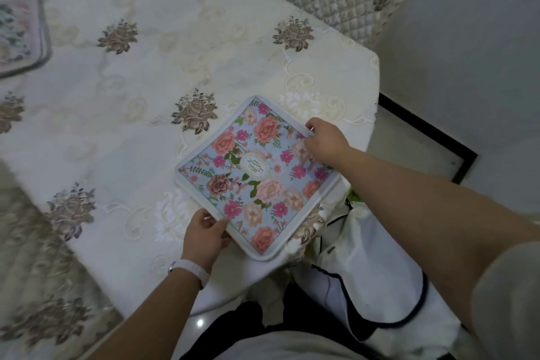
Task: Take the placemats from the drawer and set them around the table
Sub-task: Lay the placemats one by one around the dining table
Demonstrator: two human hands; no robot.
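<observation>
The floral placemat [257, 175] lay at the near right end of the table [146, 82], turned cornerwise, with one corner pointing far and another reaching the near edge. It looked about square, so no long axis governed. The left hand [204, 235] gripped its near-left edge, thumb on top. The right hand [324, 143] pinched the far-right edge, so the mat sat directly between them, neither nearer. Squaring it to the table edge probably needed a turn. A second placemat [20, 35] lay well apart, far left.

Smooth, faintly glossy placemat [257, 177] on matt embroidered cloth tablecloth [146, 73]
</observation>
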